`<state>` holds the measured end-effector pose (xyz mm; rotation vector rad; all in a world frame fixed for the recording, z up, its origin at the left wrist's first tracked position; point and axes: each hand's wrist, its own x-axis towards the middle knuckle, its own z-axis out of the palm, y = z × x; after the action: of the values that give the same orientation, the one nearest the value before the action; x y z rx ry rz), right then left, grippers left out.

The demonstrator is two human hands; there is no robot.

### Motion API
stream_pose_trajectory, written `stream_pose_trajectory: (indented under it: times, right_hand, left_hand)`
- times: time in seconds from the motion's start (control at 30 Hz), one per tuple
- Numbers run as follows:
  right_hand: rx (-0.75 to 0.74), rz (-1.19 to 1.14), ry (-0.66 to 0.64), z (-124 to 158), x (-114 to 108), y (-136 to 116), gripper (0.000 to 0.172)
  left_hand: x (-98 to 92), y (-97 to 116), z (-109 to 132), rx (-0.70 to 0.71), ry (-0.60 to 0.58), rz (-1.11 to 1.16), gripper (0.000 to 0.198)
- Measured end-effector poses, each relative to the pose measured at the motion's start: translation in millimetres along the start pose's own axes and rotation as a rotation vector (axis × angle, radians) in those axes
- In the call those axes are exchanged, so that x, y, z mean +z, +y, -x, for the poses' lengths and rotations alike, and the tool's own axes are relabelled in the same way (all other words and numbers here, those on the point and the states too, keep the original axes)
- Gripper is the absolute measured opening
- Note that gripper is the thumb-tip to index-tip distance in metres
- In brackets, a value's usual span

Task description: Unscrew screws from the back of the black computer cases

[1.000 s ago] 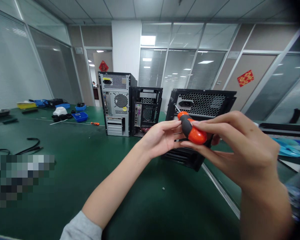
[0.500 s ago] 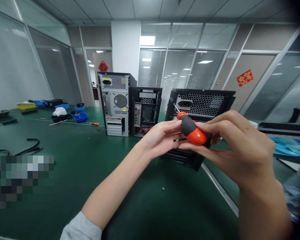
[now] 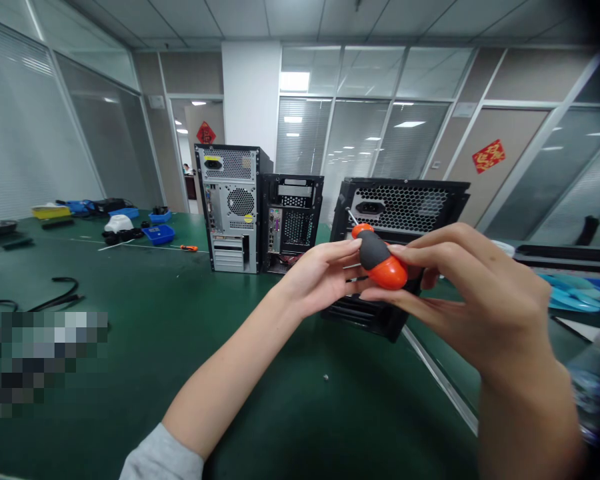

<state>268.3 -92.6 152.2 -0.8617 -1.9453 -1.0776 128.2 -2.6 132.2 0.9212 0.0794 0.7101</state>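
Turning the screwdriver (image 3: 374, 251) at the black case (image 3: 420, 208)

Over the last second its handle has rolled, showing more grey, while the tip stays just left of the power socket (image 3: 370, 207); a turn seems in progress. The right hand (image 3: 485, 293) pinches the handle between thumb and fingers, wrist below. The left hand (image 3: 325, 279) reaches in, thumb against the handle; whether its fingers grip, I cannot tell.

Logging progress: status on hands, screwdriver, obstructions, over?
Right hand gripping screwdriver; left hand at its front. Tip at case, left of socket. No obstruction seen there.
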Motion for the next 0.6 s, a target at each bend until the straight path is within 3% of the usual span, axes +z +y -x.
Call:
stream_pose_trajectory:
  times: [0.6]
  right_hand:
    - [0.006,-0.013,-0.072,3.8,-3.2,1.8,0.021]
  left_hand:
    - [0.9,0.7,0.1,-0.015,0.061,-0.008,0.02]
